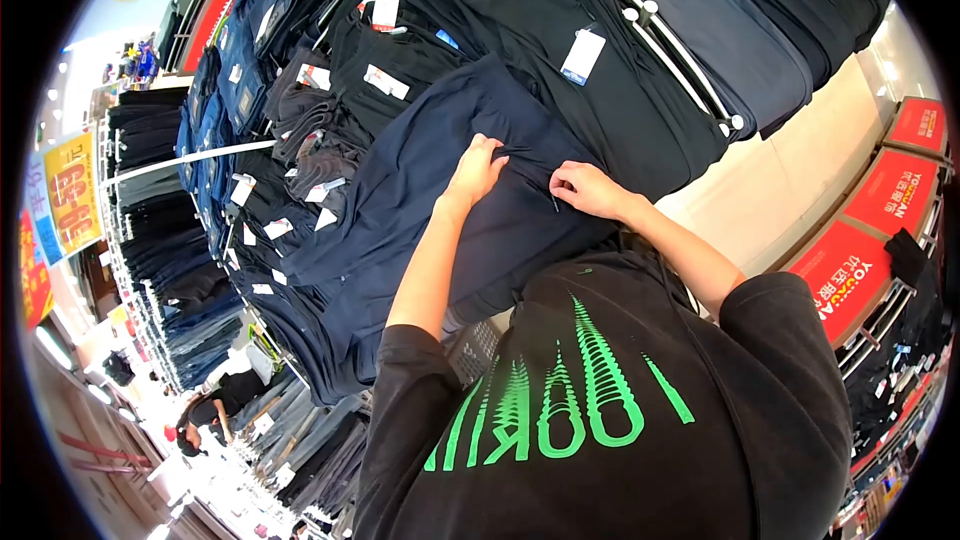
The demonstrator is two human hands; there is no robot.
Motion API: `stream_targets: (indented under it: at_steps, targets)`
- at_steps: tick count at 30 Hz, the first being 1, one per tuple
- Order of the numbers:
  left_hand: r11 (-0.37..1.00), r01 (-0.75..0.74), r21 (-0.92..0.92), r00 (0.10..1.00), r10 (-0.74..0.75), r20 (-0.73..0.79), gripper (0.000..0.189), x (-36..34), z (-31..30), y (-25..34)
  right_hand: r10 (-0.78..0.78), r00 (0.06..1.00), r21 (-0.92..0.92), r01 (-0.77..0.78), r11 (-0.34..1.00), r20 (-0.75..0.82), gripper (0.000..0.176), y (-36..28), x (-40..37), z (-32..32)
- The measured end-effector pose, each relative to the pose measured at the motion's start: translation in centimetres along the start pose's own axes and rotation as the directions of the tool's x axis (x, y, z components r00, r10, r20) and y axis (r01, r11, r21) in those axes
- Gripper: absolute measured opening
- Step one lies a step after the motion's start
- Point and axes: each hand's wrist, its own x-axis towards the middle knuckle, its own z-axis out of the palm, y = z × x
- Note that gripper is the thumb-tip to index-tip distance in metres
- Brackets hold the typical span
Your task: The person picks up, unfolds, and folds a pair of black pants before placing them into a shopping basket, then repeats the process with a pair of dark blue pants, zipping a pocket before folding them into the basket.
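Dark navy trousers (430,180) lie spread over a display of folded and stacked trousers. My left hand (476,172) pinches the navy fabric near its upper part, thumb and fingers together. To its right, my right hand (588,190) has its fingers closed on the edge of the same trousers, with a thin dark cord end hanging just below the fingertips. Black trousers (560,50) with a white and blue tag (583,57) lie just beyond both hands.
Folded jeans (245,80) and tagged grey garments (315,130) are at the left. A metal rail (190,162) juts out there. Red sign boxes (893,190) line a shelf at the right. A person (222,405) bends at the lower left.
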Motion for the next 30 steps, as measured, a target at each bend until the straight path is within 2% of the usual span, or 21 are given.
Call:
stream_targets:
  at_steps: [2,4,5,7,10,14,17,20,23,26,30]
  targets:
    - [0.998,-0.020,0.065,1.000,0.019,0.018,0.026,0.5,-0.1,-0.5,0.061,0.997,0.026,-0.060,0.998,-0.049,0.012,-0.8,0.0,0.7]
    - [0.995,-0.012,0.103,1.000,0.010,0.023,0.025,1.0,-0.5,-0.5,-0.006,0.987,-0.024,0.002,1.000,-0.159,0.012,-2.2,0.4,1.1]
    - [0.995,-0.022,0.095,1.000,0.020,0.019,0.025,1.2,-0.6,-0.4,-0.123,0.971,-0.103,0.103,0.989,-0.206,0.013,-2.5,0.7,1.7]
    - [0.996,-0.042,0.083,0.999,0.041,0.011,0.026,1.5,-1.1,-0.1,-0.215,0.949,-0.216,0.165,0.962,-0.230,0.011,-2.9,1.3,2.6]
    - [0.996,0.083,0.016,0.992,-0.084,0.090,0.027,1.7,-1.9,1.1,-0.224,0.947,-0.331,0.140,0.933,-0.231,0.017,-3.2,2.0,3.3]
    - [0.994,0.089,-0.064,0.995,-0.086,0.043,0.027,1.8,-1.5,0.5,-0.272,0.943,-0.447,0.164,0.879,-0.189,0.023,-3.0,2.5,3.7]
    - [0.990,0.112,-0.090,0.993,-0.110,0.036,0.026,2.0,-1.0,-0.6,-0.298,0.952,-0.623,0.189,0.759,-0.075,0.020,-4.2,2.4,3.7]
    - [0.989,0.141,-0.043,0.988,-0.137,0.074,0.029,2.0,-1.5,-0.4,-0.209,0.976,-0.699,0.112,0.706,-0.055,0.018,-4.1,2.5,4.2]
    - [0.990,0.139,-0.002,0.986,-0.138,0.088,0.035,2.1,-1.8,-0.3,-0.195,0.976,-0.701,0.072,0.709,-0.096,0.018,-4.1,2.8,4.1]
    - [0.990,0.142,0.008,0.986,-0.142,0.092,0.039,2.3,-2.0,-0.2,-0.252,0.957,-0.581,0.127,0.804,-0.141,0.021,-3.2,3.3,4.4]
    - [0.981,0.182,-0.062,0.981,-0.177,0.080,0.041,2.4,-2.0,-0.1,-0.282,0.912,-0.422,0.139,0.896,-0.299,0.020,-3.3,4.0,4.3]
